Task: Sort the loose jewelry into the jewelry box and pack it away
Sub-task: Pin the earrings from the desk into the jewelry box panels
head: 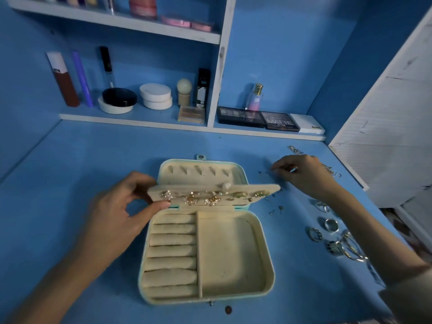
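On the desk (81,160), jewelry box (229,253) lies open — cream-lined, seemingly teal-edged.

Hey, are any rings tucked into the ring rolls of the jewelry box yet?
No, the ring rolls look bare, while the silver rings lie loose on the table to the right of the jewelry box.
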{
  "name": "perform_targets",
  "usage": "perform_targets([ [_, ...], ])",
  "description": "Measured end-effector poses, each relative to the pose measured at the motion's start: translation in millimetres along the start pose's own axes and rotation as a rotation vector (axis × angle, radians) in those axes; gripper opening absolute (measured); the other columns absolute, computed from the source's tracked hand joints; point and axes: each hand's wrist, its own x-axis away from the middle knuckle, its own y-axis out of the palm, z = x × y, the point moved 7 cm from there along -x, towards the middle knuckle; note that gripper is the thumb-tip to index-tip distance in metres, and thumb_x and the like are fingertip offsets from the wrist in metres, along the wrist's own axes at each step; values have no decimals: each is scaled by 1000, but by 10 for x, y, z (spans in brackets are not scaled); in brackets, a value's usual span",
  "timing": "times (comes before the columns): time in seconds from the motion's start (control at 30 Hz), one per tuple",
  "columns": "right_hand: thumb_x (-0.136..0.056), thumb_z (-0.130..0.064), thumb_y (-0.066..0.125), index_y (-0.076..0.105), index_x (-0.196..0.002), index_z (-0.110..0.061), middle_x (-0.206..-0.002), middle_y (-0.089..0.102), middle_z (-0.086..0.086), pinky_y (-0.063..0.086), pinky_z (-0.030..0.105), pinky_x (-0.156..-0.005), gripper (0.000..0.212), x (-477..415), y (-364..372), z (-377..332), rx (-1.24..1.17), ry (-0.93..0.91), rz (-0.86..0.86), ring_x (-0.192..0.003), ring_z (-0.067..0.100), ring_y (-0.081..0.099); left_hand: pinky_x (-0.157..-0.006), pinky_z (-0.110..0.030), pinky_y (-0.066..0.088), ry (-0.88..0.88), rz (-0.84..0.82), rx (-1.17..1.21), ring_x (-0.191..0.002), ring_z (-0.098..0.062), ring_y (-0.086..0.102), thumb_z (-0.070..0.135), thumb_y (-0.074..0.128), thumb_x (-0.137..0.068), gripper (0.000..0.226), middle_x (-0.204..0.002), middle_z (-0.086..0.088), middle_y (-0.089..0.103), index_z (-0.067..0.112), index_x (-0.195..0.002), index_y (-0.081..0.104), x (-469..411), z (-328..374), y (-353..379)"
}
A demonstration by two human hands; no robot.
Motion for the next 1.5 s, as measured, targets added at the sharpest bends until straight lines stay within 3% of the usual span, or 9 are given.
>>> perform_targets([
  [0.13, -84, -2, 64, 73, -87, -13, -76, 65, -2, 35, -3, -65, 15, -25, 35, -11, -15, -11, 0, -69, -2, 54, -73, -1, 39, 295, -13, -209, -83, 12, 55, 30, 62, -77, 13, -88, 18, 59, 31, -84, 52, 102, 161, 13],
  [0.3, -81, -5, 68, 74, -87, -16, -80, 69, -1, 38, 0, -68, 14, -74, 70, -36, 0, -55, -25, -71, 6, 58, -79, -7, 42, 510, -22, -274, -81, -2, 55, 15, 56, -81, 12, -89, 10, 53, 18, -91, 52, 208, 238, 44],
  [0.4, -80, -11, 71, 75, -86, -18, -81, 67, -4, 39, 2, -67, 11, -78, 88, -61, 7, -73, -57, -72, 0, 56, -76, -16, 44, 520, -28, -281, -79, -8, 56, 14, 56, -81, 13, -90, 8, 53, 18, -93, 52, 220, 214, 44],
  [0.63, -76, -17, 76, 74, -82, -20, -77, 61, -8, 36, 6, -64, 7, -81, 138, -75, 46, -86, -61, -71, 2, 54, -76, -18, 44, 514, -33, -275, -80, -10, 57, 14, 56, -81, 13, -91, 7, 53, 18, -93, 51, 231, 189, 52],
  [0.87, -78, -13, 74, 74, -81, -16, -82, 64, 1, 43, 22, -70, 5, -69, 177, -102, 60, -123, -34, -73, 16, 58, -78, -16, 45, 511, -37, -271, -81, -8, 58, 13, 56, -81, 13, -90, 6, 56, 18, -93, 52, 232, 192, 51],
  [1.03, -79, -11, 72, 73, -82, -12, -84, 64, 2, 38, 9, -65, 3, -53, 198, -79, 67, -138, -10, -72, 15, 58, -77, -14, 45, 517, -38, -266, -81, -7, 57, 12, 56, -81, 14, -91, 8, 54, 17, -93, 52, 236, 209, 44],
  [1.3, -79, -8, 72, 74, -82, -11, -75, 60, -2, 37, 2, -68, 4, 75, 152, -198, 103, -291, 30, -68, 4, 53, -74, -20, 46, 511, -35, -270, -81, -9, 57, 12, 56, -81, 15, -92, 8, 53, 19, -93, 51, 234, 207, 38],
  [1.43, -77, -5, 74, 73, -81, -9, -71, 61, -1, 40, 10, -61, 6, 145, 204, -197, 137, -348, 64, -62, 13, 54, -75, -18, 46, 512, -34, -266, -81, -8, 56, 11, 57, -80, 17, -92, 9, 52, 19, -94, 51, 231, 209, 44],
  [1.5, -76, -4, 75, 73, -80, -8, -69, 61, 1, 47, 26, -57, 6, 168, 206, -200, 147, -373, 109, -62, 17, 54, -76, -17, 46, 513, -29, -263, -81, -8, 56, 10, 57, -79, 18, -92, 9, 52, 18, -94, 51, 229, 209, 43],
])
